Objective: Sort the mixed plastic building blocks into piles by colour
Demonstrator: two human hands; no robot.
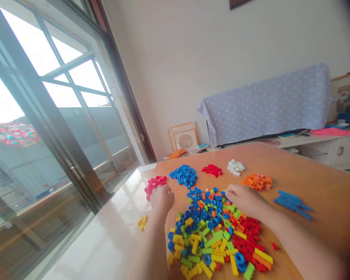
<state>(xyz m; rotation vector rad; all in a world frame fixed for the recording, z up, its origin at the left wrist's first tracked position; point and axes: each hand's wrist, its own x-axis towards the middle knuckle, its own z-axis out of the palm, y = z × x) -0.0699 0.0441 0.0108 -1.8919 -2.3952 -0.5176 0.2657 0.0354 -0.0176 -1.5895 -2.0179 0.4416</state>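
My left hand (pixel 162 197) is closed at the near edge of a pile of pink toy bricks (pixel 156 182), its fingertips mostly hidden. My right hand (pixel 241 197) is curled shut at the right rim of a big mixed heap of toy bricks (pixel 210 237); what its fingers hold, if anything, does not show. Blue round pieces lie at the heap's far side, green and yellow bricks nearer me, and red bricks (pixel 247 237) to the right. A small yellow group (pixel 142 223) lies left of my left forearm.
Sorted piles ring the heap on the wooden table (pixel 315 175): blue bricks (pixel 183 175), red bricks (pixel 212 170), white bricks (pixel 236 167), orange bricks (pixel 257 181) and long blue pieces (pixel 291 203). A glass window (pixel 76 77) stands left; a cloth-covered object (pixel 265 105) sits behind.
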